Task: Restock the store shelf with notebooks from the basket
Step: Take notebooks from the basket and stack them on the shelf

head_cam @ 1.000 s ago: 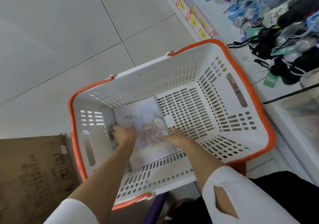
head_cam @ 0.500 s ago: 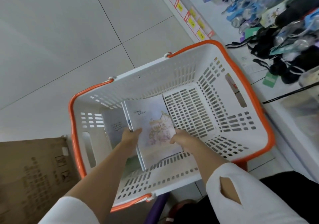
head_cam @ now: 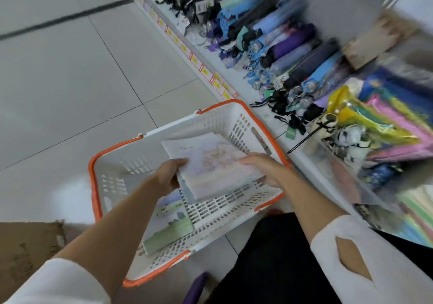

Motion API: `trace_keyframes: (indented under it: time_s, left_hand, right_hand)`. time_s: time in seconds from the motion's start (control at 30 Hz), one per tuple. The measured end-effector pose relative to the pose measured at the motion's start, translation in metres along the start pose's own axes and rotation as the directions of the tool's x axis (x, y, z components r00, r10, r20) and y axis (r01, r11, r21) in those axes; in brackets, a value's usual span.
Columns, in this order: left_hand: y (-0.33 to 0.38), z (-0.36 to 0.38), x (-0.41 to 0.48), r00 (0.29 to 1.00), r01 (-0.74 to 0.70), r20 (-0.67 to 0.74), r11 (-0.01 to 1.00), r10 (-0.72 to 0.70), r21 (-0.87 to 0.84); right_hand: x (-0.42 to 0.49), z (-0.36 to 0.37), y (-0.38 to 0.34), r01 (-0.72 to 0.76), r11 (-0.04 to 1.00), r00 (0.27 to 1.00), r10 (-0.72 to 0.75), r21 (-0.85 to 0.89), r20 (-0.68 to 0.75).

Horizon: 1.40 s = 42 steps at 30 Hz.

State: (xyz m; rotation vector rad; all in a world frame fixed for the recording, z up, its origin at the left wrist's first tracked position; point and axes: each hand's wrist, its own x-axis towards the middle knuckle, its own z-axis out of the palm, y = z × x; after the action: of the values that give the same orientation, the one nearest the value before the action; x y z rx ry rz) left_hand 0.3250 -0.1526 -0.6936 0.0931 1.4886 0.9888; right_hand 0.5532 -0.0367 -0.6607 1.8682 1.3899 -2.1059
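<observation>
White slotted plastic basket with an orange rim (head_cam: 117,163). Above the basket's middle, a tilted stack of pale pastel-covered notebooks (head_cam: 210,163), gripped by left hand (head_cam: 166,177) and right hand (head_cam: 264,167). A green landscape-covered notebook (head_cam: 171,228) lies on the basket's floor. White store shelf (head_cam: 248,92) just right of the basket.

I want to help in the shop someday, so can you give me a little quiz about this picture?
1. True or false: the left hand and right hand hold pale notebooks above the basket.
2. The basket's rim is: A blue, B orange, C green?
3. Fill in: the shelf holds folded ____.
Key: 1 true; 2 B; 3 umbrellas.
</observation>
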Motion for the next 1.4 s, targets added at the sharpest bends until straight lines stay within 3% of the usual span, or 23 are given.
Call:
trace_keyframes:
  time_s: [0.13,0.27,0.47,0.57,0.67,0.87,1.07,1.2,1.4]
  left_hand:
    - [0.022,0.045,-0.031,0.993,-0.098,0.068,0.995,0.096,0.026]
    - [0.045,0.102,-0.07,0.964,-0.265,0.037,0.964,0.264,0.003]
    - [0.092,0.187,-0.158,0.842,-0.538,0.026,0.838,0.538,0.091]
    - [0.117,0.221,-0.202,0.786,-0.617,0.088,0.786,0.612,0.043]
    - [0.136,0.254,-0.249,0.725,-0.677,0.193,0.736,0.662,0.017]
    - [0.153,0.336,-0.338,0.565,-0.743,0.437,0.662,0.7,-0.101]
    - [0.142,0.415,-0.397,0.42,-0.763,0.665,0.637,0.618,-0.11]
    - [0.136,0.461,-0.414,0.336,-0.817,0.715,0.567,0.614,-0.103]
    - [0.157,0.524,-0.426,0.303,-0.877,0.674,0.474,0.674,-0.08]
  right_hand:
    - [-0.06,-0.037,-0.005,0.068,0.979,0.997,-0.073,0.19,0.016]
    - [-0.122,-0.067,-0.013,0.226,0.955,0.974,-0.221,0.192,-0.048]
    - [-0.227,-0.123,-0.023,0.396,0.88,0.916,-0.358,0.263,-0.182]
    - [-0.28,-0.144,-0.029,0.514,0.839,0.839,-0.449,0.177,-0.308]
    - [-0.336,-0.159,-0.035,0.666,0.736,0.68,-0.534,0.12,-0.503]
    - [-0.43,-0.204,-0.028,0.803,0.588,0.427,-0.452,0.099,-0.783]
    - [-0.503,-0.252,-0.004,0.882,0.468,0.234,-0.36,0.042,-0.903]
    - [-0.528,-0.281,0.005,0.913,0.406,0.162,-0.248,0.049,-0.955]
    - [-0.537,-0.317,-0.026,0.916,0.393,0.155,-0.17,0.077,-0.973]
